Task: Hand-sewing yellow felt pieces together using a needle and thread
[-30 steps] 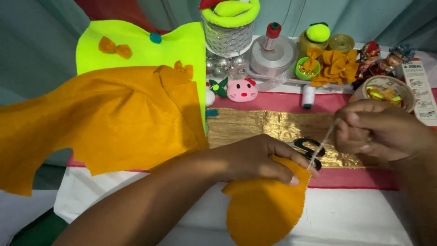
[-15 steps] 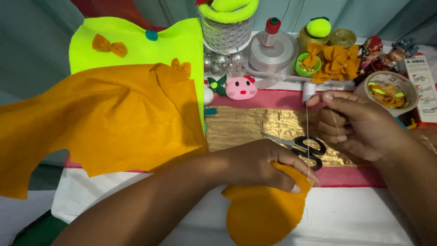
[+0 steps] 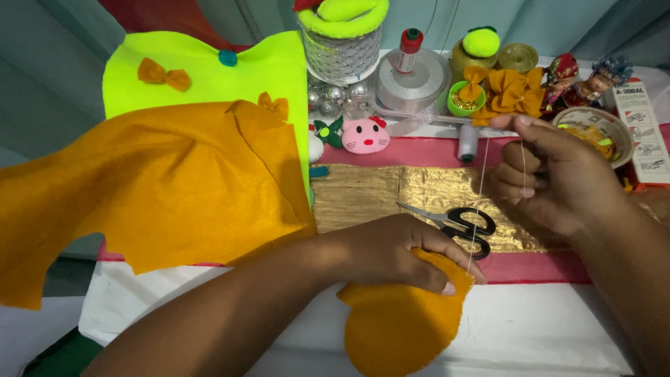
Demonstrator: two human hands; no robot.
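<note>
Orange felt piece (image 3: 401, 328) | white-and-pink striped tablecloth (image 3: 558, 328) | teal wall (image 3: 42, 77)

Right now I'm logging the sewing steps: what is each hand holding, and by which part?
The left hand pins the small orange felt piece at its top edge. The right hand pinches a thread near its upper end, pulled up from the felt.
</note>
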